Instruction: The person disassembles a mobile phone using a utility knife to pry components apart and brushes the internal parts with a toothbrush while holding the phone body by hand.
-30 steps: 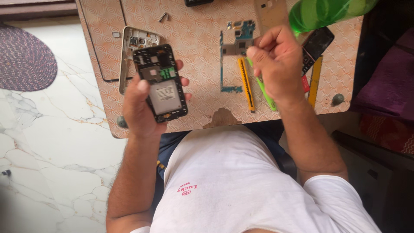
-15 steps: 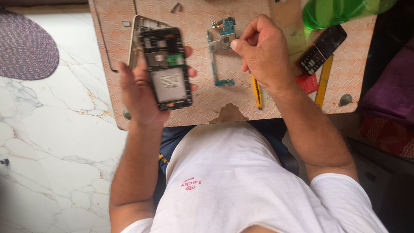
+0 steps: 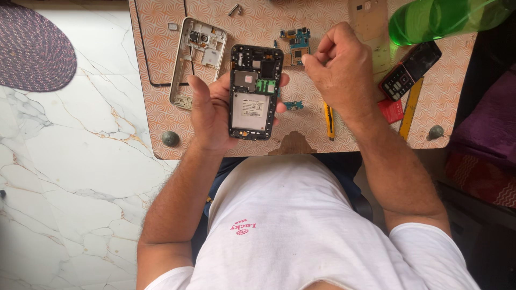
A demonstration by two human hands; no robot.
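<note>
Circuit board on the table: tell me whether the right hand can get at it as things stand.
Probably yes. The right hand hovers just beside the circuit board, nothing covers the board, and the left hand holds the phone lower down, out of the way.

The opened black phone body with a silver-grey metal plate and a small green part (image 3: pixel 255 91) contrasts with the low wooden table covered in an orange and cream fan pattern (image 3: pixel 161 43). The pale cream plastic phone frame (image 3: pixel 196 59) is almost beige. The small circuit board (image 3: pixel 296 43) is blue. The translucent plastic bottle (image 3: pixel 441 19) is bright green. The slim cutter knife (image 3: pixel 328 119) is yellow and black. The round woven mat (image 3: pixel 32 53) is purple. The floor of white marble (image 3: pixel 70 188) has grey and gold veins.
</note>
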